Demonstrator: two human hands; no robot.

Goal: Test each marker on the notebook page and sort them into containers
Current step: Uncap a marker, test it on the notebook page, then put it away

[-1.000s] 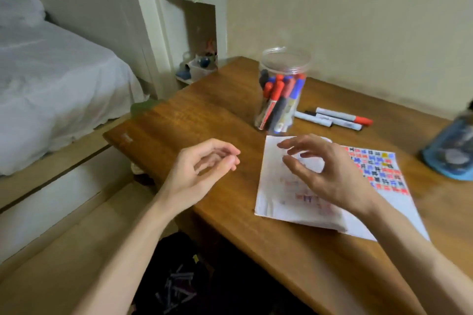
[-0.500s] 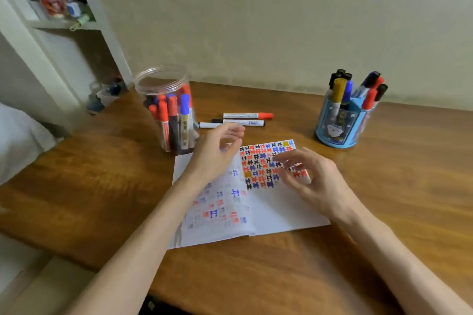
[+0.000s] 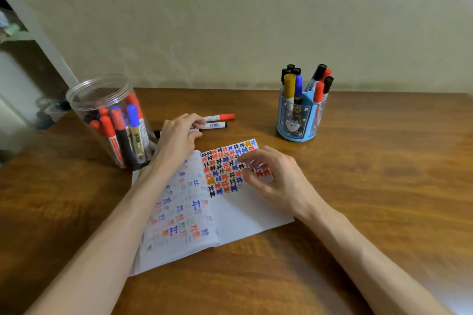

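A brown wooden desk (image 3: 384,186) stands against a plain pale wall (image 3: 230,20), with a white shelf unit (image 3: 38,33) at the left edge. An open notebook (image 3: 243,212) lies flat on the desk in front of the person. The upper part of its right page is packed with rows of small red, blue, black and yellow test marks, and fainter marks show through the left page. Judging by those marks, most of the testing seems done. Both containers are well stocked. The clear jar (image 3: 84,94) left of the notebook holds a leaning cluster of red-, blue- and black-capped markers. The blue holder (image 3: 294,125) to the right, well apart from the jar, has yellow-, blue-, black- and red-capped ones standing upright. Which container is for which result cannot be told. Only three markers lie loose, just beyond the notebook: a red-capped marker (image 3: 220,117), a black-capped marker (image 3: 216,125) beside it, and a nearest marker (image 3: 156,133). The left hand (image 3: 176,138) has its fingers and thumb curled round this last one, so it looks next for testing. The right hand (image 3: 279,179) hangs over the marked page, fingers loosely bent, holding nothing.
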